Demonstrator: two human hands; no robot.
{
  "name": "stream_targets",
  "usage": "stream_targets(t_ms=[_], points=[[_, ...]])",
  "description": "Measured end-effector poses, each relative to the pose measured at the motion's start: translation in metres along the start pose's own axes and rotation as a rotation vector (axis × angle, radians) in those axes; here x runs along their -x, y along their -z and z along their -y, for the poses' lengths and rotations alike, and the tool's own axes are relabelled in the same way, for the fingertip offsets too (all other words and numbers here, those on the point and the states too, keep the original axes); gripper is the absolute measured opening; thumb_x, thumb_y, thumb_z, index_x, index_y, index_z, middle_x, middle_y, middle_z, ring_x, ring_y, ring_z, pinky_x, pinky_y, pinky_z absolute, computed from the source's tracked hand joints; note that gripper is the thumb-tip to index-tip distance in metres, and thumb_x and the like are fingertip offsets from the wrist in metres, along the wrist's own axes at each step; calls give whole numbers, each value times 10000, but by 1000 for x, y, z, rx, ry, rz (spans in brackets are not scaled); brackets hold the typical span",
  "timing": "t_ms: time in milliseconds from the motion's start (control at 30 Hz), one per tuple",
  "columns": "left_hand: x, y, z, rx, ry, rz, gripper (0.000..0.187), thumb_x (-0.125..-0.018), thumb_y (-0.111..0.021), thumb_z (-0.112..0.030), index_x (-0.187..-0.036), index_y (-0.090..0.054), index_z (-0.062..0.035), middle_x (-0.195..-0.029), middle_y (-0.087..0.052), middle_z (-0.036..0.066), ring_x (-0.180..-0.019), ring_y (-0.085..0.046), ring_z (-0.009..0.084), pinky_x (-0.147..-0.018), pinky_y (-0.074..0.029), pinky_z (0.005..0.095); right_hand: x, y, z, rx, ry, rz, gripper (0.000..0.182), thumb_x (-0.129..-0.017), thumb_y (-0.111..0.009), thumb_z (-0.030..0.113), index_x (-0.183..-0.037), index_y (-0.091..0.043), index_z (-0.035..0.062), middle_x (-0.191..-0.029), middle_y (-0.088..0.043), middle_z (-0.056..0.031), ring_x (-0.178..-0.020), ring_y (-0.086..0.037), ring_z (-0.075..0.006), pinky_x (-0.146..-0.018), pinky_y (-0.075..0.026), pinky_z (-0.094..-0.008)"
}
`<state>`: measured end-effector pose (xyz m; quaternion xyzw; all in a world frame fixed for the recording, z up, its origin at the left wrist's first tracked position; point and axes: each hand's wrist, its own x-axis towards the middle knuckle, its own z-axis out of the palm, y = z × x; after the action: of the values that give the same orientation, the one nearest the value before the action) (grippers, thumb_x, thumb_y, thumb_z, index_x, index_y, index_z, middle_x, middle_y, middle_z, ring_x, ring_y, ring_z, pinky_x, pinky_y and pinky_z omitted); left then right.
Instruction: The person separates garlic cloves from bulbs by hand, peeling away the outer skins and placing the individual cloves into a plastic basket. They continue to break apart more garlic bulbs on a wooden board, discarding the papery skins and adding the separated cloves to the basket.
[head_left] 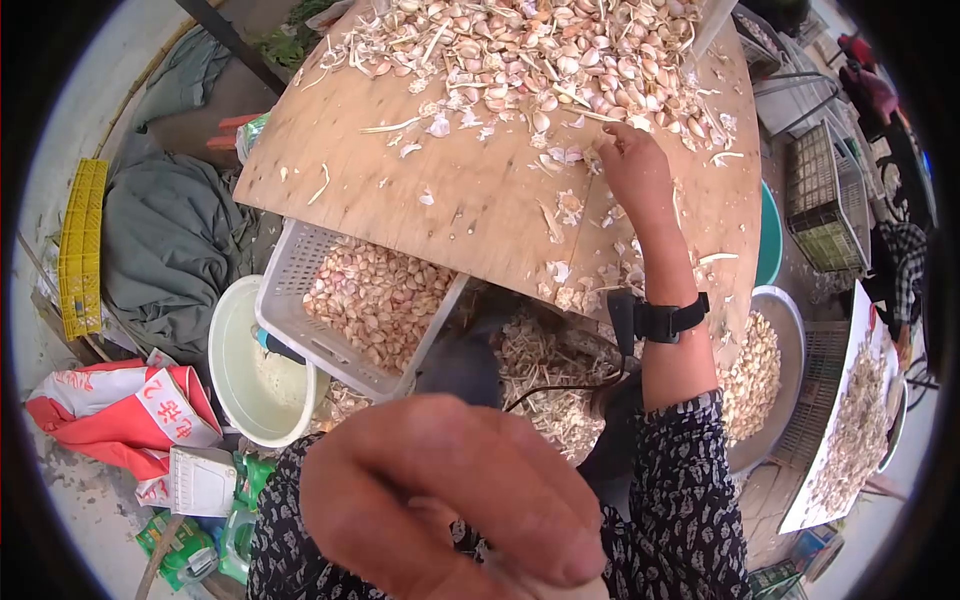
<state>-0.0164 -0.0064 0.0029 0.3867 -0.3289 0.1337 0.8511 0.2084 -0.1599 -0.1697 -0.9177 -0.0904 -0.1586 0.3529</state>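
My right hand (638, 178), with a black strap (668, 320) around the wrist, reaches onto the wooden table (440, 180). Its thumb and bent fingers are slightly apart at the near edge of a pile of garlic cloves (560, 60), by a thin dry stem (585, 110). Large and close to the camera, my left hand (450, 480) is raised with its fingers curled closed. Something pale shows under its fingertips at the bottom edge, too cut off to name. Loose skins (568, 205) lie scattered on the wood.
Under the table's left edge stands a white crate (330, 350) of cloves, beside a pale basin (262, 370). A metal bowl (785, 370) of cloves is at right. Stems and skins (550, 370) cover the floor. Further right, a person's checked sleeve (903, 260) is near a white board (820, 480).
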Motion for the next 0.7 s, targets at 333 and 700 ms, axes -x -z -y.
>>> stream_targets(t_ms=[333, 700], points=[[9, -10, -28, -197, -181, 54, 108, -790, -669, -82, -783, -577, -25, -768, -575, 112, -550, -557, 189, -457, -544, 260, 5, -28, -9, 130, 57, 66, 192, -802, -610, 219, -927, -683, 91, -932, -630, -141, -815, -613, -312, -720, -494, -403], [58, 137, -48, -1710, 350, 49, 292, -822, -680, -153, -1052, -598, 7, -980, -623, 94, -918, -598, 157, -797, -474, 263, 54, 55, 69, -848, -386, 426, 140, -826, -667, 167, -877, -675, 37, -675, -562, 68, -585, -468, -25, -531, -376, -191]])
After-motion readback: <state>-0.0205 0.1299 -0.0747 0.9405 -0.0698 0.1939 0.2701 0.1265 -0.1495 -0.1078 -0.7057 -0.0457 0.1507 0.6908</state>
